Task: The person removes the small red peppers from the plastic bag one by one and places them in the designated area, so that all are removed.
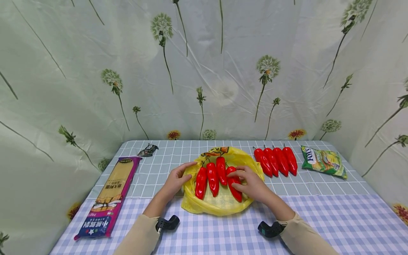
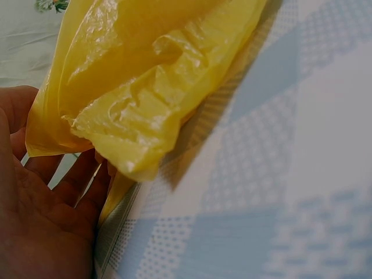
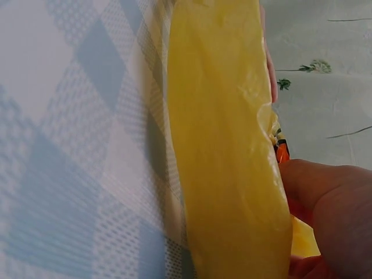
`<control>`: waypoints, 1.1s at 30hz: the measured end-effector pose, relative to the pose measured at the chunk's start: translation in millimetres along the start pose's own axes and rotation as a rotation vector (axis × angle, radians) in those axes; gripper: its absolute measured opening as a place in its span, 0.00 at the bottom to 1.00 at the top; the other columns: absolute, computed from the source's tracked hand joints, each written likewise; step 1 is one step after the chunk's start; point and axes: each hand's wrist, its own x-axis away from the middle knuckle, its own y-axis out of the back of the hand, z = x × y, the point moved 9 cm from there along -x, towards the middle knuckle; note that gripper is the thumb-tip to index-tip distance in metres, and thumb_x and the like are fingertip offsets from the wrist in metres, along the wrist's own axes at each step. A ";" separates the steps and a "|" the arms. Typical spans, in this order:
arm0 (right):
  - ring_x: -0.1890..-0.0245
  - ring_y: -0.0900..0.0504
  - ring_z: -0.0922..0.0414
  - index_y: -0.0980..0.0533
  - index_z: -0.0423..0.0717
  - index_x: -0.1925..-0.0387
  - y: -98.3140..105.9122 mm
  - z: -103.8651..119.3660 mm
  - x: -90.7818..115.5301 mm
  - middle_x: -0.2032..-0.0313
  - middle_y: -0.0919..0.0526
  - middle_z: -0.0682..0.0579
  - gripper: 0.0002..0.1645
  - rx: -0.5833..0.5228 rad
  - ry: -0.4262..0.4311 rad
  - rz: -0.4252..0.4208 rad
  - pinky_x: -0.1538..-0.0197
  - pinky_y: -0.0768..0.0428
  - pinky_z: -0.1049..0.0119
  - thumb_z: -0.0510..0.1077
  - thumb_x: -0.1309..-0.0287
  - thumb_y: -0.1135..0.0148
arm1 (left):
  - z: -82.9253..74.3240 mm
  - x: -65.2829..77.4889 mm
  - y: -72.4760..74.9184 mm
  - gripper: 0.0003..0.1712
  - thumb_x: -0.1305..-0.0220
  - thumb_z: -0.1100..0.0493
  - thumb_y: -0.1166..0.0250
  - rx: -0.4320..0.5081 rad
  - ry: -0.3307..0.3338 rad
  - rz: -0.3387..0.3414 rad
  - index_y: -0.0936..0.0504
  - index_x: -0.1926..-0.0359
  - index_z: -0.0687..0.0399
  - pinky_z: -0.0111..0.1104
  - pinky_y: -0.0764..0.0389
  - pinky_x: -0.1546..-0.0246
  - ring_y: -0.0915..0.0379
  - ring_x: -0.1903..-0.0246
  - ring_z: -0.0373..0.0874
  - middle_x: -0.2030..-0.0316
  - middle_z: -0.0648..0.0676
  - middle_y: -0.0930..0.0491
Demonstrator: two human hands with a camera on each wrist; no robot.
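Note:
A yellow plastic bag (image 1: 220,209) lies spread open on the table, its rim folded into a low wall. Several glossy red peppers (image 1: 212,179) lie side by side inside. My right hand (image 1: 253,184) reaches over the bag's right rim and holds the rightmost red pepper (image 1: 236,194) between thumb and fingers. At the left rim is my left hand (image 1: 174,180), thumb and forefinger spread apart beside the plastic. In the left wrist view the fingers of the left hand (image 2: 52,203) extend behind the yellow bag (image 2: 139,110). Plastic hides most of the peppers in the right wrist view.
Several more red peppers (image 1: 276,161) lie in a row right of the bag, beside a green FOX'S candy packet (image 1: 324,162). A long pasta package (image 1: 109,198) lies at the left, near a small black wrapper (image 1: 148,150). Floral cloth (image 1: 220,71) hangs behind the table.

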 end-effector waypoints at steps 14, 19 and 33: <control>0.49 0.21 0.49 0.20 0.58 0.58 1.8 0.9 0.0 0.44 0.21 0.46 0.10 0.007 -0.013 -0.028 0.46 0.15 0.53 0.43 0.42 0.30 | 0.3 -0.4 0.3 0.28 0.30 0.62 0.42 -0.001 0.001 0.002 0.28 0.31 0.50 0.25 0.23 0.41 0.37 0.29 0.56 0.27 0.57 0.34; 0.52 0.23 0.51 0.21 0.57 0.61 5.2 0.7 0.5 0.49 0.20 0.48 0.10 0.028 -0.029 -0.059 0.49 0.14 0.55 0.44 0.43 0.29 | -0.1 -0.3 -0.1 0.27 0.30 0.62 0.43 0.000 -0.003 0.004 0.29 0.31 0.50 0.25 0.23 0.40 0.37 0.29 0.56 0.28 0.57 0.34; 0.55 0.24 0.53 0.22 0.55 0.60 8.2 -3.3 0.2 0.48 0.23 0.46 0.12 0.028 -0.066 -0.088 0.52 0.13 0.59 0.41 0.44 0.29 | -0.5 0.5 -1.1 0.27 0.30 0.61 0.42 0.004 -0.013 0.010 0.29 0.31 0.50 0.24 0.23 0.41 0.36 0.30 0.56 0.28 0.57 0.34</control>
